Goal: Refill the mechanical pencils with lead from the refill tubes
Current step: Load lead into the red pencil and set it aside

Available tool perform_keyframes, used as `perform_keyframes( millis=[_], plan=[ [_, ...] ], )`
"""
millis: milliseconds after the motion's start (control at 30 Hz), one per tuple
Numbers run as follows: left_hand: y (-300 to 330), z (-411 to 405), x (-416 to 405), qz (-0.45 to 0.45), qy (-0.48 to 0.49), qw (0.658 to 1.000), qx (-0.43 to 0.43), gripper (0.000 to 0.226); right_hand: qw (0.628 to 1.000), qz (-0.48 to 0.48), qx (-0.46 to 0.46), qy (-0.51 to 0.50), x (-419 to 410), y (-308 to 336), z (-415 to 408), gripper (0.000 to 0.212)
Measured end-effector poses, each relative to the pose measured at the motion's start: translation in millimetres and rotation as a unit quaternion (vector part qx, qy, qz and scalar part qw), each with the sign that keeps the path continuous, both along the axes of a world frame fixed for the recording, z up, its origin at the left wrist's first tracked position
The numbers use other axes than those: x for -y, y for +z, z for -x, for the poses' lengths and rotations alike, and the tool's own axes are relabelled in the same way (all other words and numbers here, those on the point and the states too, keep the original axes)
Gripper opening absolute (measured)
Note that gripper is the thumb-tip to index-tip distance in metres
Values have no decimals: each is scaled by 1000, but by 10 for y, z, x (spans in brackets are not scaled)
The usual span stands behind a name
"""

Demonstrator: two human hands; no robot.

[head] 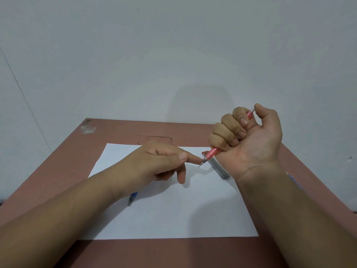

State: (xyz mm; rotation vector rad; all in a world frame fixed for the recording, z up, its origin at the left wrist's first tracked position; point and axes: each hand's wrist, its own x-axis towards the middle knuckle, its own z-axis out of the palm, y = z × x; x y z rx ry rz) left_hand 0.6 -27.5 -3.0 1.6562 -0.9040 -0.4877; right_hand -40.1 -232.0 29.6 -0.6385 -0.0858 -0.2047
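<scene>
Gripped by right hand [249,132], one pink pencil [211,153].

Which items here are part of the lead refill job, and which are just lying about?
Job: red pencil gripped in right hand; left hand forefinger at its tip; blue pencil; refill tube.
Lying about: white paper, table.

Before me, a reddish-brown table [119,132] fills the lower frame; its top is scuffed at the upper left corner. A plain grey-white wall [173,55] fills the upper frame. Lighting even, soft.
</scene>
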Motion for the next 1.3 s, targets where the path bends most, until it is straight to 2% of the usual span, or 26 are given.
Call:
perform_keyframes(
  millis=[300,533,767,933,1133,1300],
  plan=[
    [-15,-5,8,2,-8,1000,-6,33,1000,9,7,-2,14,-1,2,32],
    [-18,-5,10,4,-11,1000,-8,34,1000,-4,-4,-4,14,-2,0,41],
    [-16,-4,11,4,-10,1000,-7,34,1000,-7,-5,-5,24,-11,-4,40],
    [-12,-2,11,7,-9,1000,-7,34,1000,12,9,-1,33,1,1,32],
    [-15,1,15,3,-8,1000,-8,34,1000,1,6,-1,32,-3,-1,38],
    [-15,-1,18,4,-7,1000,-6,34,1000,-2,11,-2,32,2,1,35]
  ],
)
